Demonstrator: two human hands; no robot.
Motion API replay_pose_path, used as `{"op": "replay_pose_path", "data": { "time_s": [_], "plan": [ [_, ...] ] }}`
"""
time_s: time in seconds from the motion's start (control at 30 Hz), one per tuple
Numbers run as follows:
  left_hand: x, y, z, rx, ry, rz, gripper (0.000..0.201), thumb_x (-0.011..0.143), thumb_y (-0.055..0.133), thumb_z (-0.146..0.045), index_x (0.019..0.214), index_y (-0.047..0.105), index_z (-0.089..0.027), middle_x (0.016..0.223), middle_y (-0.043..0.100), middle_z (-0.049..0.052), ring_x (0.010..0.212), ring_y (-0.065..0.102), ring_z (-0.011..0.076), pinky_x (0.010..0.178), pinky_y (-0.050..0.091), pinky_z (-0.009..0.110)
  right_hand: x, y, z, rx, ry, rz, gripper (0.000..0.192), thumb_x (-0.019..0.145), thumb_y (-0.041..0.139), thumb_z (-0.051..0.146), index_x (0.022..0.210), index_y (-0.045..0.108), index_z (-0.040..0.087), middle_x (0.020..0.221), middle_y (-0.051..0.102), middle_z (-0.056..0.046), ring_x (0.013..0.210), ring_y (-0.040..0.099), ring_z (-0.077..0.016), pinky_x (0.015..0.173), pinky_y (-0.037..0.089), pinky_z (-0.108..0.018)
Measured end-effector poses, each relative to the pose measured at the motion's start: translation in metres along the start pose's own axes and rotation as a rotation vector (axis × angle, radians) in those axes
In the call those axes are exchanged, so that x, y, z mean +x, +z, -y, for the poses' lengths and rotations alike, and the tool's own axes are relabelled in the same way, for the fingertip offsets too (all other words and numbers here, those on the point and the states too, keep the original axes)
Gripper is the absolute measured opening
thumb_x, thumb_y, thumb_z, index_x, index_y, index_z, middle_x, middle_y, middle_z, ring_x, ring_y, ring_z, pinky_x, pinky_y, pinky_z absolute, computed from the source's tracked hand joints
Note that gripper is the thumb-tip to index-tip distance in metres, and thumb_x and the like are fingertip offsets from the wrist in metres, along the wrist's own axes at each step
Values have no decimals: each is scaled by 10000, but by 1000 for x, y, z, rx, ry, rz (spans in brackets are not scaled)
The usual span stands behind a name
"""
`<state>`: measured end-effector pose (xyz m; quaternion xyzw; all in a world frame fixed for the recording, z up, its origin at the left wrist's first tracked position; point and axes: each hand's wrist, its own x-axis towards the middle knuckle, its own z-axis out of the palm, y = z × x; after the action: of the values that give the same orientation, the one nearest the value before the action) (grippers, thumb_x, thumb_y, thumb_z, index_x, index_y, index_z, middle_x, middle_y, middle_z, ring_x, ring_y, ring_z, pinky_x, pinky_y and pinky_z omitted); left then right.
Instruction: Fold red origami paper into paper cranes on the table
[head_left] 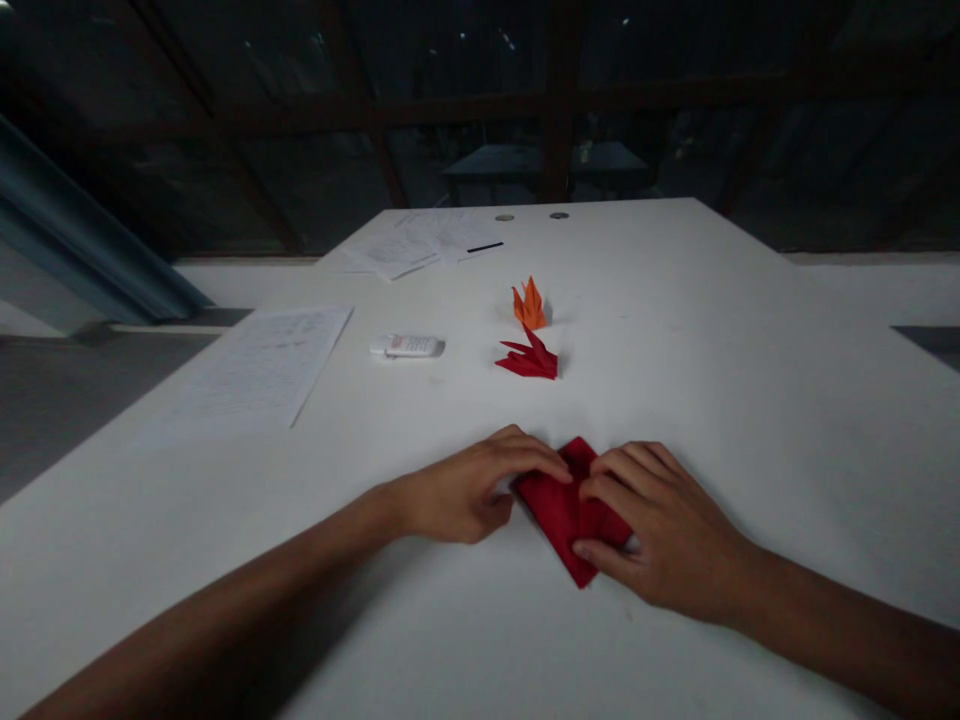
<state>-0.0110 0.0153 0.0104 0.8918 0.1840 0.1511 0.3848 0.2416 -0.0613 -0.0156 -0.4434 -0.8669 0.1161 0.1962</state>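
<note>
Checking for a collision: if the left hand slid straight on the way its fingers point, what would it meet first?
The left hand points right across the red paper. It would likely meet the right hand first; their fingertips already nearly touch on the paper.

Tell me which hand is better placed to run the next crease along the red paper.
Probably the right hand: it lies over the red paper with a fingertip at its near corner. The left hand only touches the far edge with its fingertips, suited to steadying it.
</note>
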Motion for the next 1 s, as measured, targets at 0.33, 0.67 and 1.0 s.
{"op": "replay_pose_path", "data": {
  "time_s": [0.33,0.67,1.0],
  "plan": [
    [-1,4,1,-75,-34,-110,519,797,539,20,1219,661,-257,1146,703,79,1096,644,224,989,513,420,0,0,0,21,-15,-3,300,846,749,371,1092,668,220,1111,667,-84,1059,553,-301,973,409,-505],
    [-3,4,1,-137,-61,-118,426,814,552,-35,1169,677,-234,1093,680,78,1046,635,226,938,527,390,-1,-1,-1,54,-7,-10,288,848,748,351,1088,654,223,1116,657,-68,1055,553,-282,969,402,-473],
    [-4,3,0,-119,-83,-101,418,807,576,-35,1172,668,-219,1080,670,70,1005,639,214,897,525,351,0,0,-2,64,2,-5,283,849,747,347,1089,661,225,1109,656,-65,1066,547,-279,977,396,-471]
  ]
}}
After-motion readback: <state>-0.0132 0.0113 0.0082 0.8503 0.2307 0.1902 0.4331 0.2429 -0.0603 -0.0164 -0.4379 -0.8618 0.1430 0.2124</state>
